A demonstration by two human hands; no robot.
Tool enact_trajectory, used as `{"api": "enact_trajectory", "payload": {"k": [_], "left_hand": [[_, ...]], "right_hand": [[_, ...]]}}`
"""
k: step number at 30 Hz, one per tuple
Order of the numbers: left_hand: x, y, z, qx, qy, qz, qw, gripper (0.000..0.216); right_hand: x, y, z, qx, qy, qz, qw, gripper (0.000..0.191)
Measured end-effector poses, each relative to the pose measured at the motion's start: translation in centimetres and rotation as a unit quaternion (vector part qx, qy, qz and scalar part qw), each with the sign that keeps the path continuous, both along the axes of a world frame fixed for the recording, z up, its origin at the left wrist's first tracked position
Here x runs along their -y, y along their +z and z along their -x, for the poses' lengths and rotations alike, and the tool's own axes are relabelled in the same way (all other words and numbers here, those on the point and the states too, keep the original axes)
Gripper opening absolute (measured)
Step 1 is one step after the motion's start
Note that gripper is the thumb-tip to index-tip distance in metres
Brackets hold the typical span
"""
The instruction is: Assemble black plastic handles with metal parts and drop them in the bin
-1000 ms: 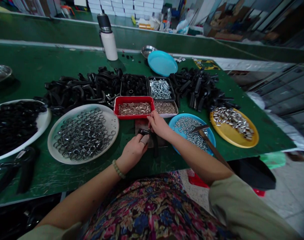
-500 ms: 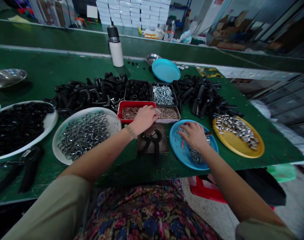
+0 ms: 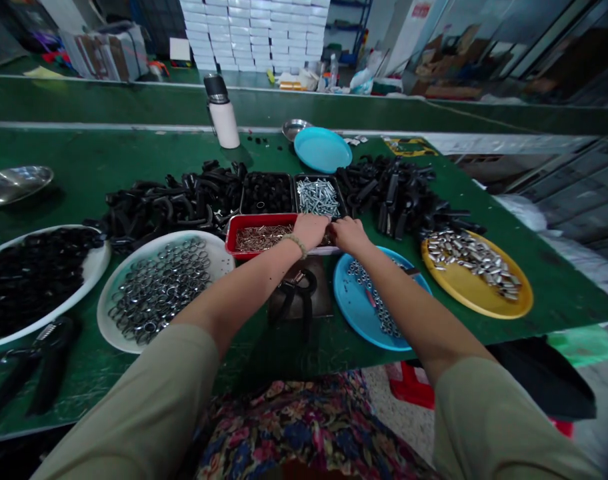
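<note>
My left hand (image 3: 311,231) reaches over the right end of a red tray (image 3: 232,233) of copper-coloured pins (image 3: 260,237). Its fingertips meet those of my right hand (image 3: 350,235) above the tray of small brass-coloured parts, which the hands mostly cover. Both hands are closed at the fingertips; whatever is between them is too small or hidden to name. Below them, a black hand grip with a spring (image 3: 307,293) lies on a metal plate (image 3: 323,308). Under my right forearm is a blue plate (image 3: 351,320) with small metal nuts (image 3: 384,319).
Around stand a white plate of metal rings (image 3: 154,293), a yellow plate (image 3: 457,287) of silver sleeves, a tray of bolts (image 3: 318,197) and piles of black handles (image 3: 174,203). A white bottle (image 3: 224,123) stands behind. Another black hand grip (image 3: 44,367) lies at the left.
My right hand has left the nuts in the blue plate and moved up and left to meet my left hand. My left hand has shifted slightly right. The view has tilted up slightly.
</note>
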State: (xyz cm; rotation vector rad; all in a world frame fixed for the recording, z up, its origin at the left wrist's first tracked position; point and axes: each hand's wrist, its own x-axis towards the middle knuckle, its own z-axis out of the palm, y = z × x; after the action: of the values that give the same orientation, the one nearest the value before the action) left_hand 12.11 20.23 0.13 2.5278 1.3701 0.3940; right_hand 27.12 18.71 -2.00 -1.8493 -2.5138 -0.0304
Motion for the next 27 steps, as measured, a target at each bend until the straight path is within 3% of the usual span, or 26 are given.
{"api": "enact_trajectory", "payload": {"k": [3,6,9,12,16,27], "left_hand": [[1.3,0.8,1.5,0.066,-0.006,0.027,0.997,0.023],[5.2,0.9,5.1,0.142,-0.027,0.057,0.988,0.021],[10.2,-0.5,8.7,0.221,-0.002,0.074,0.972,0.019],[13.5,-2.5,10.0,0.215,0.044,0.055,0.974,0.022],[14.2,-4.1,9.6,0.093,0.021,0.009,0.995,0.026],[14.6,-4.2,9.8,-0.044,-0.035,-0.056,0.997,0.022]], "right_hand": [[0.0,0.0,-0.3,-0.036,-0.021,-0.006,0.999,0.018],[0.7,0.1,-0.7,-0.076,-0.031,-0.013,0.997,0.015],[2.5,0.1,-0.4,-0.116,-0.009,-0.015,0.993,0.016],[5.0,-0.2,0.8,-0.232,0.008,0.006,0.973,0.012],[7.7,-0.7,2.8,-0.374,-0.001,0.054,0.926,0.006],[9.0,-1.8,4.7,-0.342,0.044,0.066,0.936,0.01]]}}
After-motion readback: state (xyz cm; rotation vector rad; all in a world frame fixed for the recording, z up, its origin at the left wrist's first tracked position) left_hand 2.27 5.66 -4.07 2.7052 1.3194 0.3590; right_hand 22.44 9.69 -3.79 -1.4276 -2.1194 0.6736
